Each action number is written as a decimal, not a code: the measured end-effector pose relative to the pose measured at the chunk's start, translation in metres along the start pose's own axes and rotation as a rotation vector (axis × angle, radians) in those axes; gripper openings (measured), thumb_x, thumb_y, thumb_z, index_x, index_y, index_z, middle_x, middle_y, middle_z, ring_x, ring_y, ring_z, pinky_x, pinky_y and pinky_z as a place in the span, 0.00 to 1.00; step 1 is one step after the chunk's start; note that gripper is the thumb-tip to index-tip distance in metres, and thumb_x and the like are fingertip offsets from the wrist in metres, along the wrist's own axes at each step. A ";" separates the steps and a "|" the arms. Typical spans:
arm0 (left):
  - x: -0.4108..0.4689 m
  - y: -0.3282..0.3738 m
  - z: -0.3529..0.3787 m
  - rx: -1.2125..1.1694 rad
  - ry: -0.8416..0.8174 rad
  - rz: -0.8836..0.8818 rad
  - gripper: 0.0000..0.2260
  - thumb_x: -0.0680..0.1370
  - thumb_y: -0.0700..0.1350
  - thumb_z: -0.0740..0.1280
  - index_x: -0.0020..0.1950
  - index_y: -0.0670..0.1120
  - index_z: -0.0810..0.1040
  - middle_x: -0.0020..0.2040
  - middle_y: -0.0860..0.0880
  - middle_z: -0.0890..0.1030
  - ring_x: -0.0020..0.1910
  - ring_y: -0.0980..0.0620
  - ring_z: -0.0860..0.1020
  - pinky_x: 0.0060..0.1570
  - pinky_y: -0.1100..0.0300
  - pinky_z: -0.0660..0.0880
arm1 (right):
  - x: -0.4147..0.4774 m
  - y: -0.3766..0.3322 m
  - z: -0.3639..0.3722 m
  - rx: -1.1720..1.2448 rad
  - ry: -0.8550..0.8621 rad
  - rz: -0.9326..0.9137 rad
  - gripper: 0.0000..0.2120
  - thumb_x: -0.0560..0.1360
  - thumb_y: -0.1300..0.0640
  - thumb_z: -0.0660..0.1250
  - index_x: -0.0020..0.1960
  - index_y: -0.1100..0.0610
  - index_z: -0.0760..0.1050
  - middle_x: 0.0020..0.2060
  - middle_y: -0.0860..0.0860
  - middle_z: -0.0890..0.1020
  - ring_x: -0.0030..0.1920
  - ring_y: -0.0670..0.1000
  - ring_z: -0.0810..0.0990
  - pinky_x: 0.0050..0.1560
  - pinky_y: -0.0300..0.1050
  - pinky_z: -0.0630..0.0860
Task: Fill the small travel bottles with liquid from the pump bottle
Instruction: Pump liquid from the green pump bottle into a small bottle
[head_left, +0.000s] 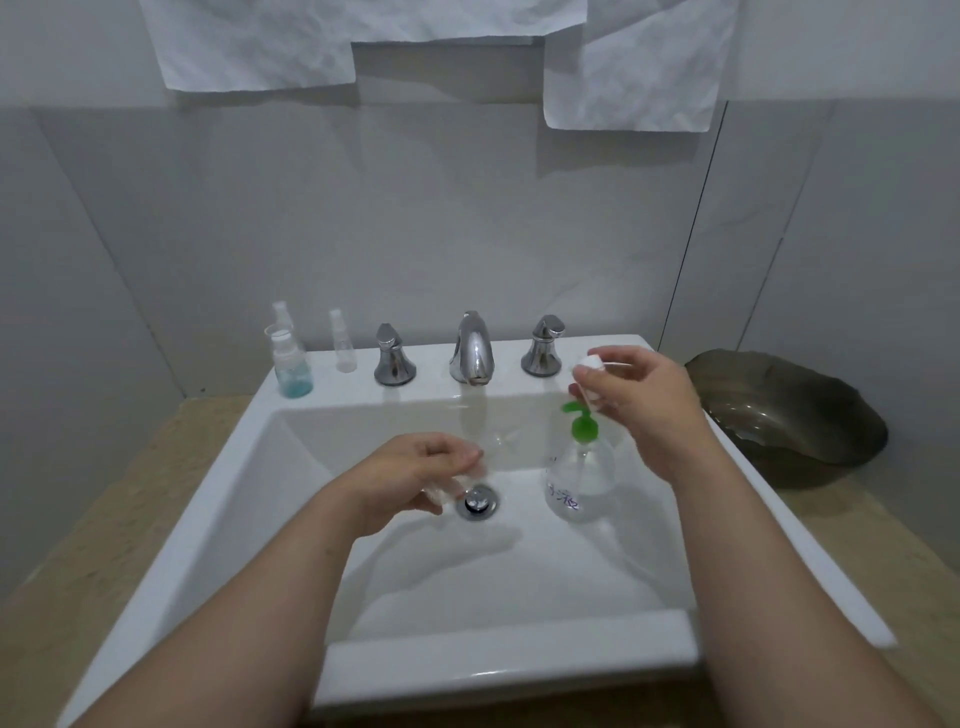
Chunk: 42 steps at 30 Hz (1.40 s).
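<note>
**Status: Both Hands Engaged Over the Basin**

1. White sink (493, 670): its front rim lies nearest to me, at 6 o'clock. Both my forearms cross over it into the basin.
2. My left hand (415, 467): positioned just left of basin centre, fingers curled around a small clear bottle (441, 492). The bottle lies tilted and low, just beside the drain (478, 501), at its 9 o'clock.
3. Pump bottle (576, 478): stands upright on the basin floor at 3 o'clock from the drain. Clear body with handwritten marks, green pump head (583, 423) on top.
4. My right hand (644, 395): raised above the pump head, at its 1 o'clock. Thumb and fingertips pinch a small white cap (590, 362). The cap is blurred, so I cannot tell its exact shape.
5. Back ledge, 12 o'clock: chrome faucet (471, 348) between two chrome handles (393, 356).
6. Back ledge, 10 o'clock: a travel bottle with blue liquid (292, 364) at its base, a clear spray bottle (343, 340) to its right, and a third spray bottle (281, 314) behind it.
7. Counter, 2 o'clock: dark bowl (789, 410) beside the sink.
8. Wall, 12 o'clock: crumpled white paper sheets (260, 41) hang at the top.
</note>
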<state>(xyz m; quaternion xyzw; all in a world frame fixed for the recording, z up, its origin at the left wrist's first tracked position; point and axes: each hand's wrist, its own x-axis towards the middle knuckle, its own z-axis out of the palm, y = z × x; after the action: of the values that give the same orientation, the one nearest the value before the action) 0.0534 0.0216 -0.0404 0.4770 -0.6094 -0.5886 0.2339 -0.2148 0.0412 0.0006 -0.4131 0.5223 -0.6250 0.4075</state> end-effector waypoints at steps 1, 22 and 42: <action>0.000 0.003 0.003 0.034 -0.046 -0.001 0.18 0.75 0.54 0.74 0.61 0.47 0.83 0.56 0.50 0.86 0.48 0.52 0.81 0.43 0.58 0.76 | 0.008 0.001 -0.001 -0.168 0.099 -0.060 0.13 0.72 0.62 0.80 0.54 0.58 0.82 0.42 0.51 0.83 0.43 0.52 0.84 0.48 0.45 0.81; 0.060 0.002 0.028 0.119 0.059 0.038 0.15 0.71 0.38 0.80 0.55 0.46 0.83 0.49 0.48 0.81 0.42 0.52 0.81 0.43 0.58 0.78 | 0.086 0.044 -0.003 -0.745 0.255 -0.256 0.29 0.77 0.53 0.73 0.75 0.54 0.70 0.62 0.53 0.79 0.60 0.54 0.78 0.63 0.52 0.75; 0.067 -0.006 0.021 0.335 0.108 0.050 0.18 0.68 0.41 0.82 0.54 0.44 0.81 0.46 0.51 0.84 0.42 0.53 0.83 0.49 0.58 0.79 | 0.019 0.081 -0.024 -0.717 -0.395 0.166 0.41 0.66 0.65 0.83 0.71 0.50 0.66 0.60 0.47 0.76 0.58 0.50 0.75 0.45 0.35 0.70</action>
<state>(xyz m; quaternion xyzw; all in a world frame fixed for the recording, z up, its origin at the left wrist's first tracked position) 0.0079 -0.0248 -0.0688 0.5251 -0.6970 -0.4463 0.1982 -0.2376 0.0209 -0.0802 -0.5972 0.6501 -0.2774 0.3792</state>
